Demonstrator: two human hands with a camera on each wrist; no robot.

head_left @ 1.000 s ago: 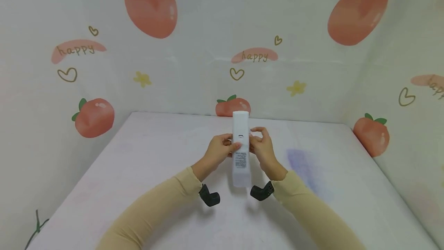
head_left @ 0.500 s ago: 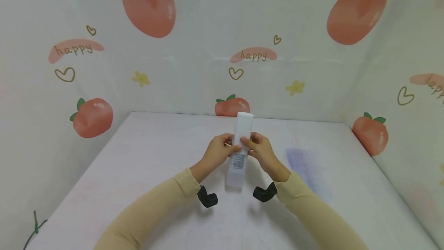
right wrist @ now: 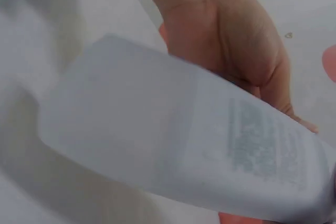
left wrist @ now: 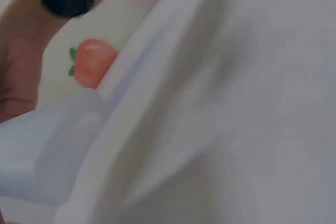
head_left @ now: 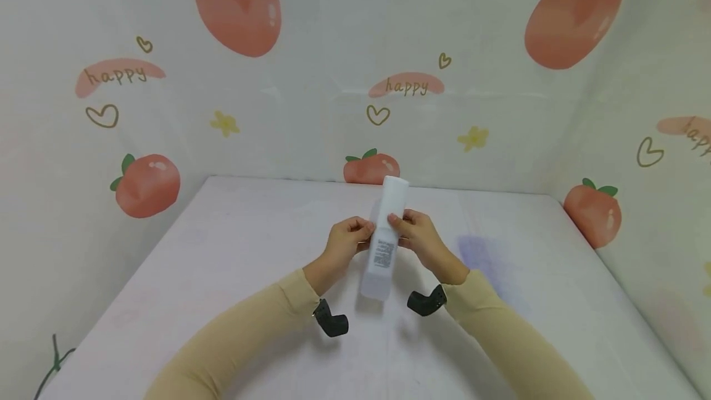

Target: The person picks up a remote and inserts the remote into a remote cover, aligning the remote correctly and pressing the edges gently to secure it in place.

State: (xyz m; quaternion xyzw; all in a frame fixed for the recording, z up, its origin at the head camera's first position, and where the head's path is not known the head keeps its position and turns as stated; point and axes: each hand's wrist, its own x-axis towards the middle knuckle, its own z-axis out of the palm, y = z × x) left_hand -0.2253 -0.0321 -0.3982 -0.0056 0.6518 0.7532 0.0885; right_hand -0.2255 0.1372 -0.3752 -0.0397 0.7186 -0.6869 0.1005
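A long white device (head_left: pixel 383 252) with a translucent lower end and a block of small grey print is held up over the table, its top leaning right. My right hand (head_left: pixel 424 239) grips its right side, thumb on the front face and fingers behind. At the left edge, my left hand (head_left: pixel 344 242) holds it with thumb and curled fingers, the fingertips partly hidden. The right wrist view shows the translucent end (right wrist: pixel 115 114) up close, with my left hand (right wrist: pixel 226 35) behind it. In the left wrist view the device's lower end (left wrist: pixel 58 145) shows at lower left.
The white table (head_left: pixel 250 221) carries a faint purple patch (head_left: pixel 483 258) on the right. A white cloth wall (head_left: pixel 311 134) with printed fruit stands behind it. Black wrist cameras (head_left: pixel 331 320) hang below both wrists. A green tie (head_left: pixel 55 360) shows at lower left.
The device has turned and tilted, its top going right and its port no longer showing. My right thumb has come onto its front; my left thumb has slid off to the left edge.
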